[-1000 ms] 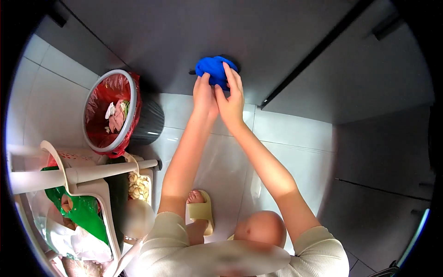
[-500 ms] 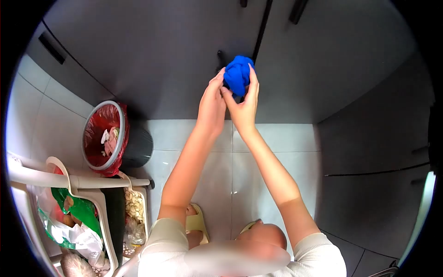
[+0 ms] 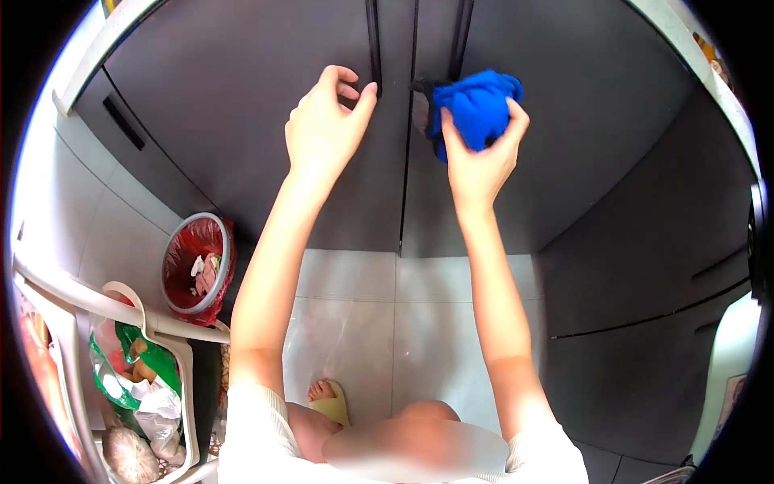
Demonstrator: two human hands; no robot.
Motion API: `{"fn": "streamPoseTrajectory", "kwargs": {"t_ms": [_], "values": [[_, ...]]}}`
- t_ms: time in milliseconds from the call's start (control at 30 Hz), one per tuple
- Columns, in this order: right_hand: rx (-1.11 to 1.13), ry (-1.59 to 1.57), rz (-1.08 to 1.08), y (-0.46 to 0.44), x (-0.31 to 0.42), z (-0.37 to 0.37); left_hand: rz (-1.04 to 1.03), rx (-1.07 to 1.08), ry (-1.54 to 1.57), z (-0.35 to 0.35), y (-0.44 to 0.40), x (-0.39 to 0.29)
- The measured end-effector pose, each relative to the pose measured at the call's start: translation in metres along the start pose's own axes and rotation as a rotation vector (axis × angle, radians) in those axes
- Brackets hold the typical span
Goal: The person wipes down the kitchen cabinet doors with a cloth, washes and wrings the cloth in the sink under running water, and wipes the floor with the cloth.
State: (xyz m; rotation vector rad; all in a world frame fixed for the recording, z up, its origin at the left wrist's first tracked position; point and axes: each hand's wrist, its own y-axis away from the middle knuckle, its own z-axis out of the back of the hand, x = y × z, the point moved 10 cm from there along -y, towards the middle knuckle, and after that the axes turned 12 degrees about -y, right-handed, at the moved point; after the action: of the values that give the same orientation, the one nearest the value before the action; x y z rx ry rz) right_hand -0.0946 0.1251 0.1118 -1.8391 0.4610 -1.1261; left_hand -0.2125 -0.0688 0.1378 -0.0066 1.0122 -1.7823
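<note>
A crumpled blue cloth is bunched up in my right hand, thumb on its left side and fingers around its right. It is held in front of the dark grey right cabinet door. At the cloth's left edge is a small dark patch that I cannot make out. My left hand holds nothing. Its fingers are loosely bent and its thumb is apart from them, by the lower end of a black vertical door handle. Whether the thumb touches that handle is unclear.
On the left stands a bin with a red liner and some waste inside. Nearer me is a cream rack whose basket holds bagged food. A second handle is on the right door. Grey tiles cover the floor.
My hands have come apart: the left has let go of the cloth and moved left, while the right has carried the cloth to the right. The view has shifted, showing the cabinet's upper edge.
</note>
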Motion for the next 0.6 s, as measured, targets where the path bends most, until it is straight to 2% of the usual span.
{"fn": "streamPoseTrajectory", "kwargs": {"t_ms": [33,133,167,233,333,500,600], "values": [[0.057,0.115,-0.007,-0.012,0.010,-0.006,-0.026,-0.043,-0.077,0.004,-0.004,-0.006],[0.239,0.382,-0.029,-0.033,0.020,-0.024,-0.038,0.007,-0.152,0.005,-0.012,-0.021],[0.249,0.407,0.008,-0.038,0.023,-0.027,-0.122,-0.119,-0.129,0.010,-0.014,-0.027],[0.271,0.459,0.080,-0.046,0.027,-0.033,-0.146,-0.146,-0.212,0.008,-0.020,-0.032],[0.320,0.515,0.016,-0.048,0.024,-0.039,-0.183,-0.189,-0.317,0.009,-0.026,-0.043],[0.167,0.369,0.076,-0.044,0.027,-0.037,-0.218,-0.206,-0.342,0.009,-0.028,-0.046],[0.152,0.358,0.056,-0.044,0.025,-0.036,-0.196,-0.191,-0.293,0.009,-0.028,-0.043]]}}
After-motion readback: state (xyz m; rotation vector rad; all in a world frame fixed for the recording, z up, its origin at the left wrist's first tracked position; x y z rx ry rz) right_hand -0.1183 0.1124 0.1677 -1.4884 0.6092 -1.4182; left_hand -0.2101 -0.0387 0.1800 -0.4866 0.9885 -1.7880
